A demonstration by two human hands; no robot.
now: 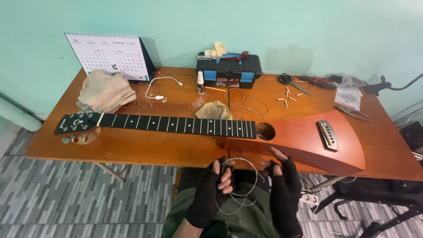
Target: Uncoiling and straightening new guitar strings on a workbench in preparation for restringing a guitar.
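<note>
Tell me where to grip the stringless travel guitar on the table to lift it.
Take the guitar's neck near where it meets the body, coming from the near table edge: it is slim enough to wrap. Support the wedge-shaped body from its near side, beside the right hand. The left hand holds a coiled string.

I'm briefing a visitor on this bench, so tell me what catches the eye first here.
The guitar dominates: an orange wedge-shaped body with no strings fitted, lying across the wooden table, its dark neck reaching left. At the near edge, the left hand and right hand, in black fingerless gloves, hold a coiled string. Behind, a black toolbox and a desk calendar stand against the green wall.
</note>
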